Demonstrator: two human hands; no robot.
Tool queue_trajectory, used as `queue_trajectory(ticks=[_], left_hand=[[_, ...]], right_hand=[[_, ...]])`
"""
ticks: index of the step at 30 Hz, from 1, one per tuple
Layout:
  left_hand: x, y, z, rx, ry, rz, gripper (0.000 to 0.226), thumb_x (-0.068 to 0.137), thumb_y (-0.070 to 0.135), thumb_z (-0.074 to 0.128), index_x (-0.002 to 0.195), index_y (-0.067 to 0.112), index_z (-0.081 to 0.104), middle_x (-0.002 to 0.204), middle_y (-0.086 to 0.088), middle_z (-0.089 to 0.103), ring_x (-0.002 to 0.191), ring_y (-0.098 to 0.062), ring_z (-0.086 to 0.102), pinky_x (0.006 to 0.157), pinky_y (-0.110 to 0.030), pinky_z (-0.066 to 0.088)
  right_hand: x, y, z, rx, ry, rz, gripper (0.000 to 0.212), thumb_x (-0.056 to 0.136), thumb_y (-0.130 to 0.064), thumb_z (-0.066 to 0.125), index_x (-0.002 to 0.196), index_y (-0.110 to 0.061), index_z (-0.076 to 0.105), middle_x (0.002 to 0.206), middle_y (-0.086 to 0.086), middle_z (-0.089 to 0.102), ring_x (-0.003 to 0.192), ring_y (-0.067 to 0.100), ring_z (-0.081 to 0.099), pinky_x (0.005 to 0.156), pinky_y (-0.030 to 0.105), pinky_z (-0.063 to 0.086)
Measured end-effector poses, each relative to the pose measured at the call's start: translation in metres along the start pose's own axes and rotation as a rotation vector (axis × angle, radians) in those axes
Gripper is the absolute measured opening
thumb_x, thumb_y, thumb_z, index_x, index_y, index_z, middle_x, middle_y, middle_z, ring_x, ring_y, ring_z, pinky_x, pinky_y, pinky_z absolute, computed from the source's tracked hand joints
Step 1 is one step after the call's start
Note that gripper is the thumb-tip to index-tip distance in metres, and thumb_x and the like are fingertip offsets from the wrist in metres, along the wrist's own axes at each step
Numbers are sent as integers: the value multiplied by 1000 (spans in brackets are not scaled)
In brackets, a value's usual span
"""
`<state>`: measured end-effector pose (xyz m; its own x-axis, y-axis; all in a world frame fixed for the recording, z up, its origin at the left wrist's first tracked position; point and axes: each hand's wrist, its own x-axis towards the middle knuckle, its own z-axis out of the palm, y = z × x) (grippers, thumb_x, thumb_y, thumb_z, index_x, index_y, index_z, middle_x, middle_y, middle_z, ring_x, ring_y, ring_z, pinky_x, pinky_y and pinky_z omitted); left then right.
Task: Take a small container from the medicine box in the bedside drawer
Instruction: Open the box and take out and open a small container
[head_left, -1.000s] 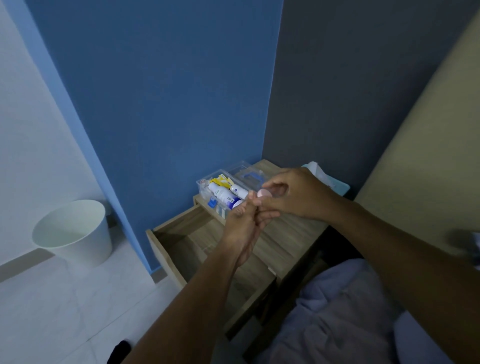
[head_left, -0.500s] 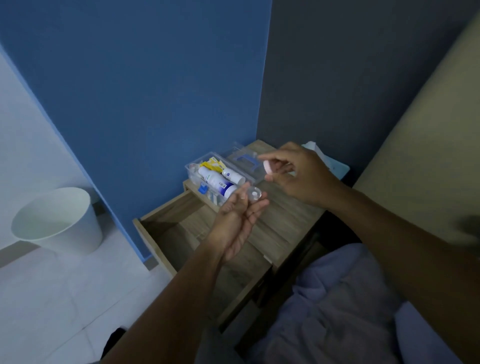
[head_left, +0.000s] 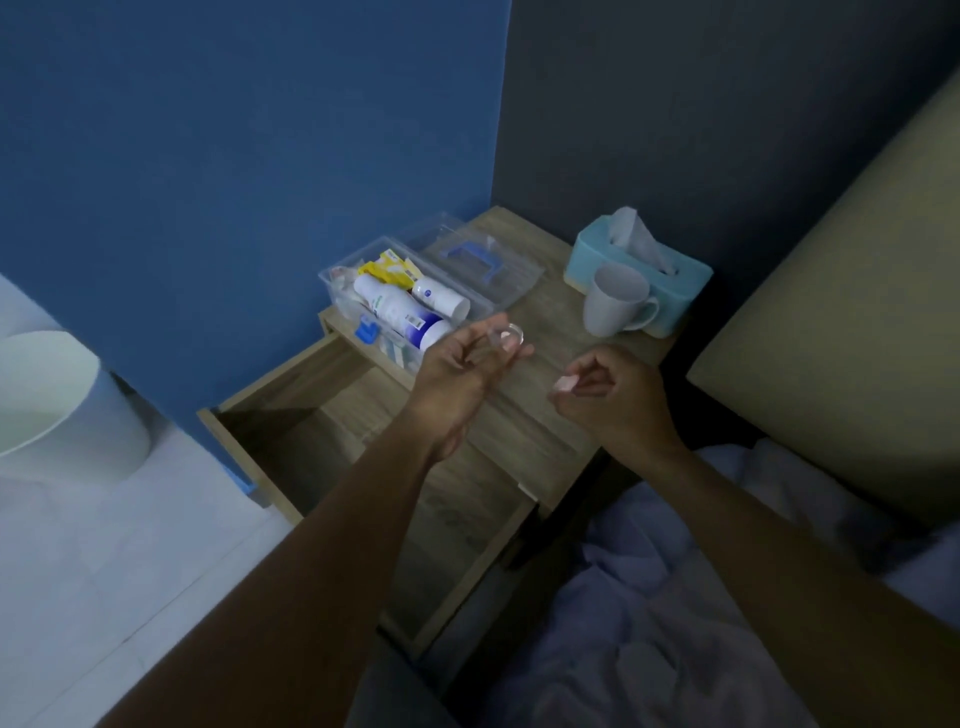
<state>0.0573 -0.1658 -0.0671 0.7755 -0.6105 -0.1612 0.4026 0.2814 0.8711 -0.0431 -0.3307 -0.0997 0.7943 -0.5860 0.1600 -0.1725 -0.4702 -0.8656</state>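
A clear medicine box (head_left: 337, 275) stands on the bedside table's left edge, holding white bottles and yellow packets; its clear lid with a blue handle (head_left: 480, 260) lies beside it. My left hand (head_left: 462, 369) holds a small clear round container (head_left: 505, 335) at its fingertips, just right of the box. My right hand (head_left: 608, 395) is closed on the container's small pink cap (head_left: 563, 383), over the table's front right. The wooden drawer (head_left: 291, 410) below stands pulled out.
A white mug (head_left: 613, 304) and a teal tissue box (head_left: 597, 249) stand at the back right of the table. A white bin (head_left: 57, 400) sits on the tiled floor at left. Bedding (head_left: 649, 597) and a beige headboard (head_left: 857, 312) lie to the right.
The pink cap has come off the small container. My right hand carried it away to the right and down, while my left hand stayed by the box with the open container.
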Motion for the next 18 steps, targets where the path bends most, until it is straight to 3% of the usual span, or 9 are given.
queue_trajectory(ticks=[2, 6, 9, 12, 14, 16, 18], left_hand=[[10, -10, -3, 115, 15, 27, 33, 89, 8, 66, 122, 8, 61, 108, -7, 73, 106, -19, 69, 95, -28, 53], [26, -36, -16, 561, -24, 95, 34, 88, 13, 68, 122, 6, 64, 110, 1, 68, 84, 16, 63, 72, -2, 47], [33, -56, -30, 894, -132, 146, 29, 93, 20, 61, 121, 11, 64, 115, -1, 68, 93, 5, 62, 77, -6, 47], [39, -74, -38, 1112, -182, 135, 32, 97, 29, 52, 125, 17, 59, 124, -5, 62, 110, -14, 57, 91, -24, 48], [41, -83, -40, 1168, -172, 72, 38, 98, 38, 47, 131, 20, 53, 131, -7, 56, 119, -20, 52, 98, -36, 46], [41, -90, -41, 1232, -175, 91, 41, 99, 38, 44, 135, 20, 48, 138, -7, 52, 129, -23, 44, 107, -39, 38], [39, -94, -41, 1266, -179, 122, 44, 100, 36, 43, 140, 18, 43, 146, -9, 45, 138, -25, 34, 115, -42, 28]], right_hand=[[-4, 19, 6, -45, 38, 17, 18, 65, -23, 84, 72, -21, 68, 69, -4, 70, 63, 6, 65, 62, 15, 52], [-15, 52, 17, -51, 2, 59, 13, 71, -20, 87, 74, -16, 75, 77, -6, 76, 69, -1, 67, 69, 15, 52], [-25, 70, 21, -101, -57, 103, 26, 72, -26, 86, 96, -22, 76, 86, -16, 76, 82, -6, 70, 75, 12, 53], [-31, 82, 24, -102, -81, 94, 48, 73, -27, 86, 119, -26, 70, 98, -22, 73, 97, -9, 67, 84, 8, 49], [-35, 89, 28, -45, -68, 130, 54, 75, -22, 85, 126, -24, 66, 106, -17, 75, 107, -2, 67, 94, 18, 51], [-39, 95, 31, 35, -29, 178, 57, 75, -14, 83, 129, -23, 65, 114, -10, 74, 113, 7, 67, 102, 32, 51], [-43, 100, 34, 63, -11, 190, 62, 75, -14, 82, 133, -23, 62, 119, -7, 73, 118, 9, 65, 105, 35, 50]])
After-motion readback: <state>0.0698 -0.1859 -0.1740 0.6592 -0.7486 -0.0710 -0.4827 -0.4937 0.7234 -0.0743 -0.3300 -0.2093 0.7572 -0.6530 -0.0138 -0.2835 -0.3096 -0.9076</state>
